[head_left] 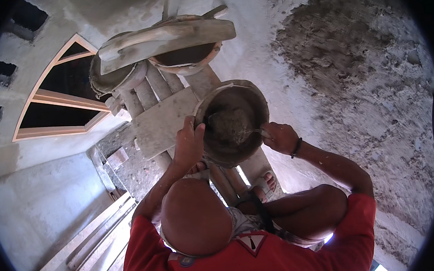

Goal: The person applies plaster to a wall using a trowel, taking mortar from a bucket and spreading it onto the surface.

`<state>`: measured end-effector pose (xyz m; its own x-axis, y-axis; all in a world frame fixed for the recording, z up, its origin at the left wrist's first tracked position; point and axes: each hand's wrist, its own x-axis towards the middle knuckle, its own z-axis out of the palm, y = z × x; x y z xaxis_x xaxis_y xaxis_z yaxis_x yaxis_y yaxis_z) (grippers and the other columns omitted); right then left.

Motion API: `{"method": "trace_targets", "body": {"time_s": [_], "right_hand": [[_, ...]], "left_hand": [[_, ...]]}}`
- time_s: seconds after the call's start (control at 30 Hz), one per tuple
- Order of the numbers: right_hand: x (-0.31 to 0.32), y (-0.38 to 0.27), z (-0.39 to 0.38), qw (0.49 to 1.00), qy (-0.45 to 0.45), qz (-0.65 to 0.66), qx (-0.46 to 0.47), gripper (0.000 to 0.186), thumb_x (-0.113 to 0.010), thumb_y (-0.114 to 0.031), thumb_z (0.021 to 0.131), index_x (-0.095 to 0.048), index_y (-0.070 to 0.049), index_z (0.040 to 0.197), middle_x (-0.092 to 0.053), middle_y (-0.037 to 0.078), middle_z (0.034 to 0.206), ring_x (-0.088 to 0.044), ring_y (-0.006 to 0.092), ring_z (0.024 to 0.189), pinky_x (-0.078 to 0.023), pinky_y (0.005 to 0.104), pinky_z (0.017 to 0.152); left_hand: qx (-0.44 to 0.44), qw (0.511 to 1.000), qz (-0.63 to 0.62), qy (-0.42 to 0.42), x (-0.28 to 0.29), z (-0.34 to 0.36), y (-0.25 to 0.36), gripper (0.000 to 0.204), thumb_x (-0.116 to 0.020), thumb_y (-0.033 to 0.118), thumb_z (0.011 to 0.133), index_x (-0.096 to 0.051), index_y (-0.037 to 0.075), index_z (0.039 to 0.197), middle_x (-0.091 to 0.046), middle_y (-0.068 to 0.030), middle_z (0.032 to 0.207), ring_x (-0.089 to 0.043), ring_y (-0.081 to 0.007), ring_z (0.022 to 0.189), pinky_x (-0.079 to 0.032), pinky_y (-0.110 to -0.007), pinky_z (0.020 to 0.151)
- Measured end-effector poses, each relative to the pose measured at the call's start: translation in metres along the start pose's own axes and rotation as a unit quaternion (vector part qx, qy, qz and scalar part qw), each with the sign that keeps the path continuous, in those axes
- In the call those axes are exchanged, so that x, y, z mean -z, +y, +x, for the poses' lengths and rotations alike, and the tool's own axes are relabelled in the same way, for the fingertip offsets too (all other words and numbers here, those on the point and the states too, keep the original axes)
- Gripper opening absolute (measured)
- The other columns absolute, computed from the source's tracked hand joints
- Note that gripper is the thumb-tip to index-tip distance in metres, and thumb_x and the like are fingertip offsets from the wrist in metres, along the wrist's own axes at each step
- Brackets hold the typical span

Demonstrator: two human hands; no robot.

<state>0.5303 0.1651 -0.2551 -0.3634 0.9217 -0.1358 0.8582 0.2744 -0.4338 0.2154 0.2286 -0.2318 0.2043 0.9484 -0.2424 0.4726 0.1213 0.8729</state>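
A round bucket with grey mortar inside sits in front of me on a rough plank platform. My left hand grips the bucket's left rim, fingers closed on it. At the right side of the bucket, my right hand is closed around the handle of a tool, probably a trowel, whose working end is in the mortar and hard to make out.
Behind stand two more containers with a long wooden float across them. A wooden-framed window is at left, long boards lie lower left, and rough plastered surface fills the right.
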Motion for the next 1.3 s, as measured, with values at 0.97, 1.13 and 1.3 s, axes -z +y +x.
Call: {"method": "trace_targets", "body": {"time_s": [0.97, 1.13, 1.3], "right_hand": [[0.245, -0.085, -0.032, 0.976, 0.046, 0.212, 0.007, 0.040, -0.079, -0.018, 0.080, -0.062, -0.001, 0.112, -0.069, 0.013, 0.089, -0.069, 0.0257, 0.080, -0.055, 0.0358, 0.072], [0.207, 0.019, -0.011, 0.858, 0.086, 0.308, -0.403, 0.037, -0.069, -0.016, 0.087, -0.063, -0.002, 0.121, -0.067, 0.011, 0.093, -0.065, 0.0210, 0.084, -0.058, 0.0345, 0.069], [0.307, 0.053, -0.089, 0.852, 0.392, -0.047, -0.343, 0.037, -0.051, -0.032, 0.102, -0.058, -0.009, 0.130, -0.068, 0.005, 0.086, -0.055, 0.0068, 0.055, -0.047, 0.0215, 0.045]], "left_hand": [[0.076, 0.944, -0.321, 0.010, 0.020, 0.008, -0.065, 0.060, -0.067, 0.033, 0.091, -0.047, -0.003, 0.135, -0.058, -0.0110, 0.123, -0.054, -0.0186, 0.109, -0.044, -0.031, 0.092], [0.064, 0.945, -0.321, 0.006, 0.012, -0.004, -0.053, 0.064, -0.069, 0.028, 0.090, -0.041, -0.001, 0.140, -0.057, -0.0120, 0.127, -0.054, -0.0197, 0.112, -0.044, -0.032, 0.094], [0.129, 0.936, -0.328, 0.015, 0.009, -0.013, -0.061, 0.062, -0.068, 0.022, 0.090, -0.041, 0.001, 0.141, -0.058, -0.0107, 0.125, -0.056, -0.0187, 0.109, -0.046, -0.032, 0.091]]}}
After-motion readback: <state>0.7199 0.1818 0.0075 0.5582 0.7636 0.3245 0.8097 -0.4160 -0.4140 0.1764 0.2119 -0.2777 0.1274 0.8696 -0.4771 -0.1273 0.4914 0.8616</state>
